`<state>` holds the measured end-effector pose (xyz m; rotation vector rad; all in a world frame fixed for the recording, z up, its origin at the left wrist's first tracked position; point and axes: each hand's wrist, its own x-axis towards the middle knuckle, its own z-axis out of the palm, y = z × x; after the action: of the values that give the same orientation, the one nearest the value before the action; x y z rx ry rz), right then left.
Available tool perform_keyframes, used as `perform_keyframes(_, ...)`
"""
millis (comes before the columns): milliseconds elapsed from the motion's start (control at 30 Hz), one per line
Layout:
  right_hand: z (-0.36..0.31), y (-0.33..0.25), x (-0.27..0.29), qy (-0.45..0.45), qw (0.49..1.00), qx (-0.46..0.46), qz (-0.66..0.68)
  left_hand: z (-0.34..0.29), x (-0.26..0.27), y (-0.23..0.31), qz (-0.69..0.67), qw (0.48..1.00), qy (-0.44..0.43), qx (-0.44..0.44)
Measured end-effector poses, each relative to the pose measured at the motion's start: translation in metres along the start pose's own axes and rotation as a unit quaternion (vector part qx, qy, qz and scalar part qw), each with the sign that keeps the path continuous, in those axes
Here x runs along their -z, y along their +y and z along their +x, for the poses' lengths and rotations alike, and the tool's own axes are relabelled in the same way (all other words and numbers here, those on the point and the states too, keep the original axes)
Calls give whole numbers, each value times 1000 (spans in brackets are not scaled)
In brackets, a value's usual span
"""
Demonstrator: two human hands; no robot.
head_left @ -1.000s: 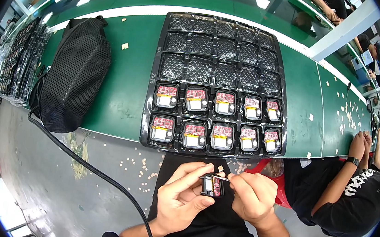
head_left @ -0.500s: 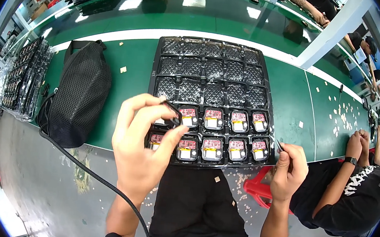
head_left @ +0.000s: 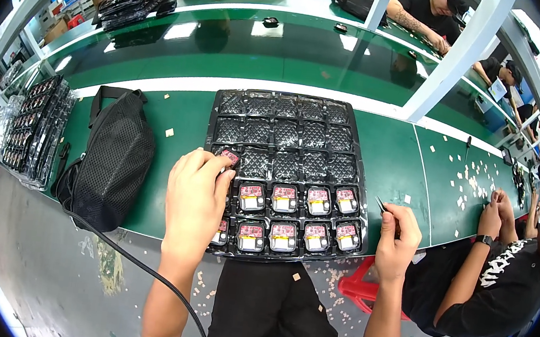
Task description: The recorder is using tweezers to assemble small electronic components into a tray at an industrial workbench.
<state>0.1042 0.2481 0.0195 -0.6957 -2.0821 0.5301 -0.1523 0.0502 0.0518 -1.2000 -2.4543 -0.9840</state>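
Note:
A black plastic tray [head_left: 216,119] of square pockets lies on the green bench in front of me. Its two nearest rows hold small black device housings [head_left: 284,198] with red circuit boards and white-and-yellow parts inside; the farther rows show bare textured pockets. Over the tray's left edge, my left hand [head_left: 196,190] pinches one such device housing [head_left: 229,156], its red board partly showing past the fingertips. Just off the tray's right edge, my right hand [head_left: 399,238] grips a pair of tweezers [head_left: 380,205], tips pointing up and left. My fingers hide part of the left column.
A black mesh bag [head_left: 116,159] lies left of the tray, a black cable running from it. Stacked loaded trays [head_left: 34,130] stand farther left. A co-worker [head_left: 502,278] sits to the right by scattered small pale pieces [head_left: 473,180]. Across the bench runs a shiny green conveyor [head_left: 230,49].
My view has tilted up, so the tray sits lower in it. My left hand has turned the housing so its red board shows, and holds it nearer the tray's left edge. The right still grips the tweezers.

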Motion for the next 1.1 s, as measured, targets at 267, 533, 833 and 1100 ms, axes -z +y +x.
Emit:
perform_keyframes(267,-3,-2,-5,-8,1000,-18,-5,7,-1,-5,42,995,39,-85)
perform_keyframes(533,0,-4,-6,-9,1000,-7,-5,7,-6,-2,42,997,1,-68)
perform_keyframes(833,24,3,-4,-87,985,-147,-34,-61,-2,59,-280,864,-151,-389)
perform_keyframes(1100,15,-8,-16,-18,992,-80,-93,-225,-125,102,-495,718,-405,-275)
